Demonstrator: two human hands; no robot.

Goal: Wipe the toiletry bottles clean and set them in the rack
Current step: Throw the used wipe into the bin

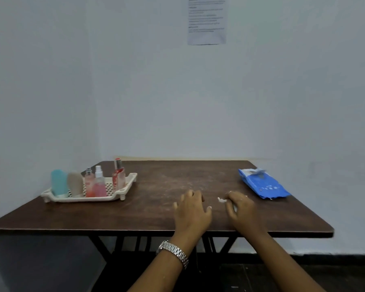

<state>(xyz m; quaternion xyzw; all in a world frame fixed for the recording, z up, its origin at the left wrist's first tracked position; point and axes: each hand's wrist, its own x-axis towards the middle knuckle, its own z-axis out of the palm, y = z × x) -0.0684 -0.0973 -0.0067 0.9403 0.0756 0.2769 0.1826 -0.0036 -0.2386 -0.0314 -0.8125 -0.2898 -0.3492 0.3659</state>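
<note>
1. My right hand (240, 207) was curled over the table (148, 216), its fingertips pinching a small crumpled white wipe (221, 200) that poked out toward my left hand.
2. My left hand (191, 209), the one with the wristwatch (173, 252), rested on the tabletop just beside the right, fingers loosely spread and holding nothing.
3. The bottles (99, 184) all stood upright in the cream rack (82, 199) at the far left of the table, packed close in a row, with the teal bottle (59, 182) at the left end and the tall red bottle (118, 175) at the right end. I saw no bottle lying loose on the table, so I judged the job nearly finished. Whether each one was properly clean I could not tell from there.
4. What could go wrong, as I judged it:
   - Reaching across for another wipe-down, I could catch the red bottle first, since it stood nearest my hands and tallest. Crowded as the bottles were, one tipping could knock over its neighbours.
   - The wipe was only a small wad held at the fingertips, so it could slip out on the way.
   - The tabletop showed pale smudges that could dirty the wipe if I dragged it.
5. The rack and bottles lay well apart from both hands, off to my left and farther back. The blue pack (263, 184) lay near my right hand.
</note>
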